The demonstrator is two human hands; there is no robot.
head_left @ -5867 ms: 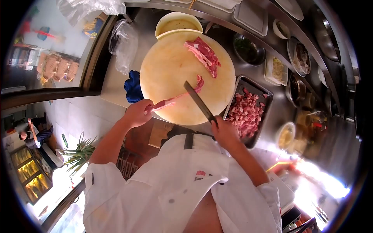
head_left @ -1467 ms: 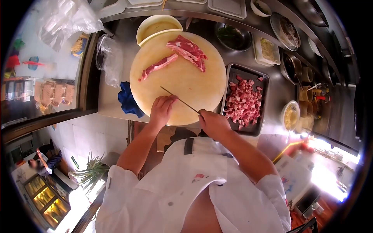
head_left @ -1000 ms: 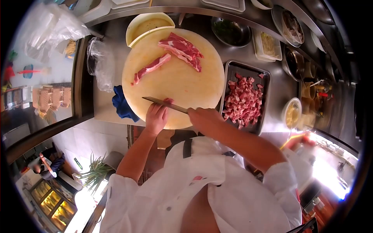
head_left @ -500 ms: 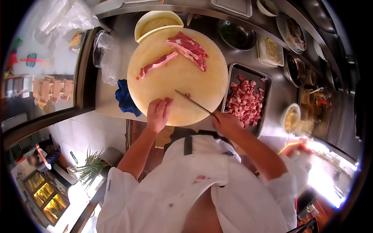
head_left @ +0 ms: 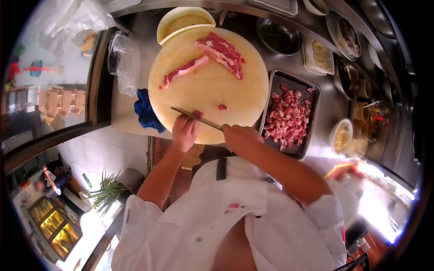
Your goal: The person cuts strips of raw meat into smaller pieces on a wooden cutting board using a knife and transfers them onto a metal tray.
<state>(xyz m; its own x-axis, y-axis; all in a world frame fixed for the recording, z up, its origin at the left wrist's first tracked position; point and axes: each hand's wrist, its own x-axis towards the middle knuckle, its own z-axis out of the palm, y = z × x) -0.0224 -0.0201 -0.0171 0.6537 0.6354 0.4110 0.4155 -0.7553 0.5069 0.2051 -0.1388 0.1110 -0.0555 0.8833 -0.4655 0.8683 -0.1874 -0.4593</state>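
Observation:
My right hand (head_left: 242, 137) is closed round the handle of a knife (head_left: 199, 118), its blade pointing left over the lower part of the round cutting board (head_left: 181, 99). My left hand (head_left: 184, 133) is closed on a small piece of meat (head_left: 197, 113) at the blade, mostly hidden by fingers and knife. A small cut piece (head_left: 223, 107) lies right of the blade. Farther up the board are a long strip of meat (head_left: 185, 71) and a larger slab (head_left: 221, 53). Many small meat chunks fill part of a dark tray (head_left: 315, 113) beside the board.
Behind the board stands a pale bowl (head_left: 183, 20). A blue cloth (head_left: 147, 113) and plastic bag (head_left: 124, 63) lie left. At the right are a metal bowl (head_left: 279, 36), a white container (head_left: 318, 56) and a yellow-filled bowl (head_left: 342, 136). Another person (head_left: 49, 178) is far left.
The long strip held earlier is no longer in my left hand; a strip lies beside the slab. Since half a second ago, the knife has swung left to my left fingers, and a small piece shows on the board.

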